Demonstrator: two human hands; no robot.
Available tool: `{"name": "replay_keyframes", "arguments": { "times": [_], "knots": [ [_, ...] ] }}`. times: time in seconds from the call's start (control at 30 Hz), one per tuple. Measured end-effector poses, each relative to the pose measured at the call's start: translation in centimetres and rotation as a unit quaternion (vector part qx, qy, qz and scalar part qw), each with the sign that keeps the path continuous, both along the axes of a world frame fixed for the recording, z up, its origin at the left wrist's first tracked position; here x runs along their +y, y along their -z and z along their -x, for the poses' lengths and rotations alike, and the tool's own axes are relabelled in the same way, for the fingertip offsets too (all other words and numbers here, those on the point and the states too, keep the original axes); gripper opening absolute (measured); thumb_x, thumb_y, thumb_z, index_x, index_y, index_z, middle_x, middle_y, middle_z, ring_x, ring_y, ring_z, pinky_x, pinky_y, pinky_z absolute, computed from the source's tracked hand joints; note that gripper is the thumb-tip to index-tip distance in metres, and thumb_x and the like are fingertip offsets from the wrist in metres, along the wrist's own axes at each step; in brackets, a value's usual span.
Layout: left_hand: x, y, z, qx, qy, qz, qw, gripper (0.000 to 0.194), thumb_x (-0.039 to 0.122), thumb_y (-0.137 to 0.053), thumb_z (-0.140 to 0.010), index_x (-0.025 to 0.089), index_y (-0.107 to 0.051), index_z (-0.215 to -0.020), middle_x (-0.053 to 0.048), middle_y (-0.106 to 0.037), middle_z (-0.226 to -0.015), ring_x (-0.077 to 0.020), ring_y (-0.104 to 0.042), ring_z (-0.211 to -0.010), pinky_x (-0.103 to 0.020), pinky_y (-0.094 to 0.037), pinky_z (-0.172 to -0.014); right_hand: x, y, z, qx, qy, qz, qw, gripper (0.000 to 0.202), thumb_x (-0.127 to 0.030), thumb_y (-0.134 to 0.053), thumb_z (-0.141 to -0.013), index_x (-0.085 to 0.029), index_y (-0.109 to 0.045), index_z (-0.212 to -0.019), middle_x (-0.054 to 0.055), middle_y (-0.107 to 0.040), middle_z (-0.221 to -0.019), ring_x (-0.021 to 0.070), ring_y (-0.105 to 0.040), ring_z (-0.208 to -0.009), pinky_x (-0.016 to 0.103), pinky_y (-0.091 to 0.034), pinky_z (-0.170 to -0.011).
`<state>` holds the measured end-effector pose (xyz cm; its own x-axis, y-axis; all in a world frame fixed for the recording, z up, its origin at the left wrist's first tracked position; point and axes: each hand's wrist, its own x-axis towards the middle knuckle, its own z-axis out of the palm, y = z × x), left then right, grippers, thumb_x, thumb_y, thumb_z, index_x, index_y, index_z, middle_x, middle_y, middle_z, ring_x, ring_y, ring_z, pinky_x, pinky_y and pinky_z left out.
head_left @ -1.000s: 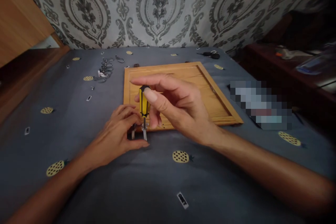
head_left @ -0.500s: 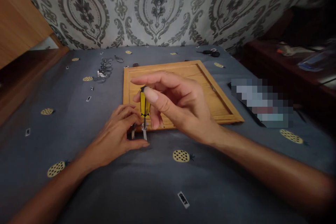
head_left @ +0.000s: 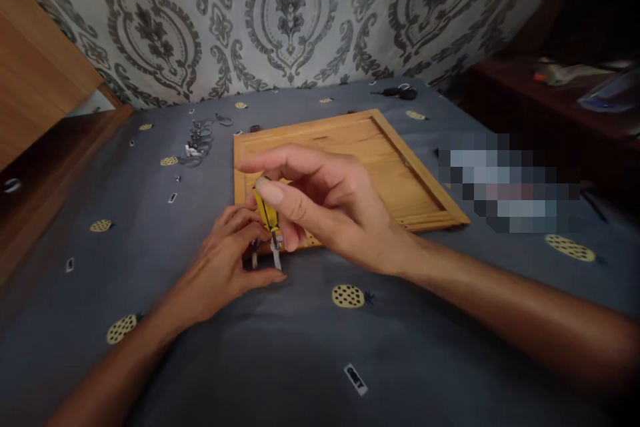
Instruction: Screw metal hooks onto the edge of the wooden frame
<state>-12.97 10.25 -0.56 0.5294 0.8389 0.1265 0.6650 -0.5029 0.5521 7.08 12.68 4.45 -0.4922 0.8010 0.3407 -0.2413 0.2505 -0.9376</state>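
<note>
A wooden cabinet door [head_left: 345, 133] with a raised frame lies flat on the blue patterned cloth. At its near left edge sits a metal hinge [head_left: 277, 259], its arm sticking out toward me. My left hand [head_left: 220, 267] is closed around the hinge, thumb at the arm's end and fingers by the door edge. In my right hand [head_left: 340, 207] is a screwdriver [head_left: 269, 212] with a yellow and black handle, pinched at the top by thumb and fingers. Its handle leans left, and its shaft meets the hinge; the tip is hidden.
Several metal hinges [head_left: 200, 137] lie left of the door, with a small metal piece [head_left: 178, 179] near them. Black-handled scissors [head_left: 400, 91] rest at the back. A pixelated object [head_left: 505, 180] lies to the right. A wooden cabinet [head_left: 45, 73] stands at the left.
The screwdriver has gone from nearly upright to leaning left, and my right hand has shifted a little left with it. My left hand keeps its place at the hinge. The view has tilted slightly.
</note>
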Motion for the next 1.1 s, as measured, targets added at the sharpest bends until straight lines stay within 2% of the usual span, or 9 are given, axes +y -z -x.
{"name": "replay_keyframes", "arguments": {
  "times": [0.1,0.2,0.37,0.5,0.63,0.8,0.93,1.03,1.1],
  "knots": [
    [0.0,0.0,0.0,0.001,0.003,-0.009,1.000,0.030,0.048,-0.080,-0.085,0.024,-0.063,-0.092,-0.005,-0.064,-0.112,-0.0338,-0.054,-0.118,-0.051,-0.051,-0.098,0.0,0.0,-0.1,0.003,-0.016,-0.023,1.000,0.014,-0.026,-0.058,-0.099,-0.015,-0.066,-0.100,-0.005,-0.060,-0.076,0.0011,-0.052,-0.049,0.013,-0.045,-0.046],
    [0.0,0.0,0.0,-0.002,0.004,-0.024,1.000,0.025,0.043,-0.079,-0.086,0.025,-0.066,-0.095,-0.005,-0.064,-0.111,-0.0323,-0.055,-0.116,-0.050,-0.052,-0.098,0.1,0.1,0.1,0.037,-0.029,-0.008,0.999,0.012,-0.025,-0.067,-0.094,-0.013,-0.066,-0.095,-0.006,-0.058,-0.073,0.0009,-0.051,-0.049,0.012,-0.041,-0.043],
    [-0.1,0.1,0.0,0.016,-0.002,-0.021,1.000,0.023,0.038,-0.079,-0.086,0.024,-0.067,-0.100,-0.006,-0.065,-0.107,-0.0345,-0.055,-0.119,-0.051,-0.052,-0.099,0.0,-0.1,0.3,0.067,-0.041,0.018,0.997,0.022,-0.024,-0.079,-0.086,-0.013,-0.059,-0.084,-0.008,-0.056,-0.070,-0.0005,-0.048,-0.048,0.010,-0.040,-0.042],
    [-0.1,-0.2,-0.2,0.030,0.002,-0.020,0.999,0.021,0.037,-0.075,-0.090,0.023,-0.067,-0.103,-0.006,-0.064,-0.113,-0.0325,-0.055,-0.116,-0.050,-0.051,-0.099,-0.1,-0.2,0.0,0.054,-0.054,0.012,0.997,0.009,-0.020,-0.067,-0.093,-0.011,-0.065,-0.095,-0.006,-0.059,-0.074,-0.0002,-0.052,-0.053,0.010,-0.046,-0.047],
    [-0.1,-0.3,-0.3,-0.002,0.013,-0.041,0.999,0.024,0.039,-0.078,-0.088,0.024,-0.068,-0.104,-0.005,-0.063,-0.117,-0.0312,-0.055,-0.114,-0.050,-0.051,-0.099,0.0,-0.2,-0.1,0.026,-0.057,-0.012,0.998,0.018,-0.021,-0.059,-0.098,-0.007,-0.068,-0.105,-0.005,-0.061,-0.077,-0.0004,-0.053,-0.052,0.011,-0.045,-0.047],
    [0.0,0.3,-0.1,0.000,0.007,-0.025,1.000,0.027,0.038,-0.081,-0.084,0.025,-0.068,-0.104,-0.006,-0.066,-0.113,-0.0351,-0.053,-0.122,-0.054,-0.049,-0.102,0.2,-0.1,0.1,0.059,-0.054,0.000,0.997,0.008,-0.014,-0.069,-0.090,-0.009,-0.064,-0.089,-0.007,-0.059,-0.075,-0.0020,-0.051,-0.049,0.009,-0.043,-0.044],
    [0.0,0.7,0.1,0.001,-0.005,-0.014,1.000,0.027,0.039,-0.082,-0.084,0.025,-0.069,-0.103,-0.006,-0.067,-0.109,-0.0347,-0.056,-0.119,-0.052,-0.053,-0.097,0.2,-0.1,0.1,0.059,-0.043,-0.002,0.997,0.015,-0.012,-0.072,-0.087,-0.012,-0.057,-0.084,-0.010,-0.055,-0.068,-0.0013,-0.049,-0.047,0.009,-0.041,-0.042],
    [-0.1,0.7,0.0,-0.006,-0.009,-0.027,1.000,0.028,0.038,-0.083,-0.082,0.026,-0.069,-0.103,-0.005,-0.066,-0.107,-0.0329,-0.058,-0.113,-0.050,-0.055,-0.094,0.1,0.0,-0.2,0.026,-0.026,-0.044,0.998,0.012,-0.018,-0.071,-0.090,-0.011,-0.062,-0.093,-0.009,-0.056,-0.068,0.0003,-0.052,-0.050,0.011,-0.042,-0.045],
    [-0.1,0.5,-0.1,-0.011,-0.010,-0.034,0.999,0.027,0.038,-0.083,-0.082,0.027,-0.069,-0.103,-0.005,-0.065,-0.104,-0.0327,-0.059,-0.111,-0.051,-0.055,-0.093,0.2,0.1,-0.3,0.005,-0.016,-0.073,0.997,0.017,-0.023,-0.066,-0.095,-0.009,-0.066,-0.105,-0.006,-0.060,-0.073,0.0011,-0.056,-0.054,0.012,-0.044,-0.048]
  ]
}}
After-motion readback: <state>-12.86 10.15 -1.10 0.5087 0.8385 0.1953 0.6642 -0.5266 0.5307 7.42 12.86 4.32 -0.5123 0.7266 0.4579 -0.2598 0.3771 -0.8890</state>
